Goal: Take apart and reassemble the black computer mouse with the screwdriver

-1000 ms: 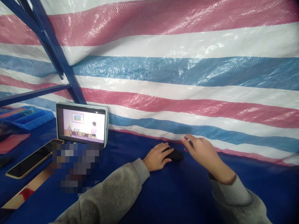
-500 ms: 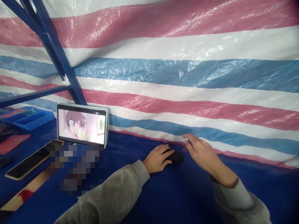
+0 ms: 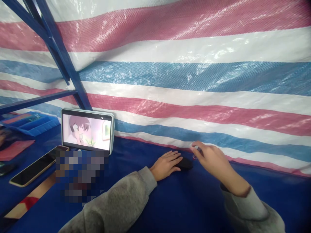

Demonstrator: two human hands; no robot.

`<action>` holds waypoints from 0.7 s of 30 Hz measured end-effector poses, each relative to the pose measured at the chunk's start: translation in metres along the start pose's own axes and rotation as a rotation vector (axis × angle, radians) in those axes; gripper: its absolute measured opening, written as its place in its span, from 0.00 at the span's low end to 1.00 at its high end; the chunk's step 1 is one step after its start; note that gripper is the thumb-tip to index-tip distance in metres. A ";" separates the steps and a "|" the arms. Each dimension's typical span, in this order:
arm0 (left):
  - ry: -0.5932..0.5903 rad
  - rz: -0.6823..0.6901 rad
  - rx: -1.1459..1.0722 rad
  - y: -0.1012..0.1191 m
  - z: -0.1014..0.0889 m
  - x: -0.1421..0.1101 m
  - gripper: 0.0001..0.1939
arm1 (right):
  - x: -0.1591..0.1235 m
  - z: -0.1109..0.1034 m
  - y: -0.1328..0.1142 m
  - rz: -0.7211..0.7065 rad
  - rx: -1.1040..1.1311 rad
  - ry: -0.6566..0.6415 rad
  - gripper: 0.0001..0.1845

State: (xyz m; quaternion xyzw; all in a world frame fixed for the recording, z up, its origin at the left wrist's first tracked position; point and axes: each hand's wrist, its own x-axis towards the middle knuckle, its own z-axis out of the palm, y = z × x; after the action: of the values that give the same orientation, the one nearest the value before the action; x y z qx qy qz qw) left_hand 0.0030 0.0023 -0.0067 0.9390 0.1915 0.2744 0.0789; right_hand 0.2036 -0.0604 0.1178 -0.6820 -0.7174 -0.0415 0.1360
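Observation:
My left hand (image 3: 165,165) rests on the blue table surface, with its fingers and thumb holding the near end of a black, rounded object that looks like a computer mouse (image 3: 186,163). Just right of it, my right hand (image 3: 211,159) is raised with its fingers curled into a pinch. A small dark, reddish, shiny bit (image 3: 194,157) shows below those fingertips, beside the far end of the mouse. Most of it is hidden by the fingers, so its kind is unclear.
A propped-up screen (image 3: 86,130) plays a cartoon at left. Before it lie a phone (image 3: 36,168) and a pixelated patch. Farther left are a blue tray (image 3: 40,126), a red sheet (image 3: 18,149) and a dark rounded object (image 3: 8,167). Striped sheeting (image 3: 170,74) hangs behind; a blue frame (image 3: 64,61) stands left.
The whole view has shifted slightly, so everything sits a little farther right. My left hand stays on the mouse, and my right hand keeps its pinch beside it with little visible movement.

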 end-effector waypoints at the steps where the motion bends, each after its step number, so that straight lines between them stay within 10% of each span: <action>1: -0.001 0.003 0.003 0.000 0.000 0.000 0.26 | 0.000 0.000 0.000 0.007 -0.012 0.002 0.16; 21: -0.020 -0.001 0.027 0.003 -0.004 0.001 0.25 | 0.000 0.001 -0.001 0.003 -0.061 0.003 0.16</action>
State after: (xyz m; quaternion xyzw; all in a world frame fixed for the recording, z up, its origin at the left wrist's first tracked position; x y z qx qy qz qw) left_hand 0.0022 -0.0001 -0.0023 0.9426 0.1951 0.2622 0.0681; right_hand 0.2023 -0.0606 0.1173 -0.6869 -0.7145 -0.0642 0.1163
